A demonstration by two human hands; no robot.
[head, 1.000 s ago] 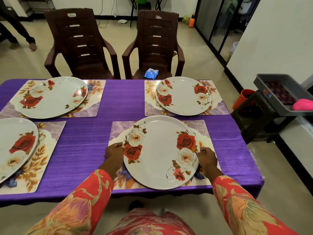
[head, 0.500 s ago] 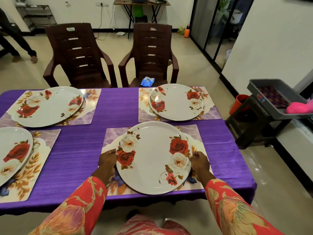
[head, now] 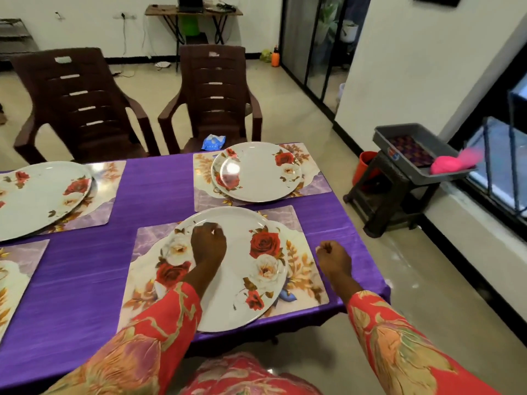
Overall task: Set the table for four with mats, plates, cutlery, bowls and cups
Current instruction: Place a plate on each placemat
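The near plate (head: 228, 269) lies flat on its mat (head: 302, 269) at lower centre of the frame; the mat's long axis runs left to right along the bench (head: 154, 192) edge. Half a second ago the plate's rim was gripped at both sides; now it is released. The left hand (head: 208, 243) is seen loosely curled above the plate, the right hand (head: 333, 258) loosely curled right of the mat, nothing held.

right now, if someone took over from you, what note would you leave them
Left hand: fingers loosely curled over the near plate, holding nothing.
Right hand: loosely curled above the cloth right of the near mat, holding nothing.
Done: near plate lies on its mat; far plate and left plate lie on mats too; the fourth setting is mostly out of frame.
Left: no cutlery, bowls or cups in view yet.
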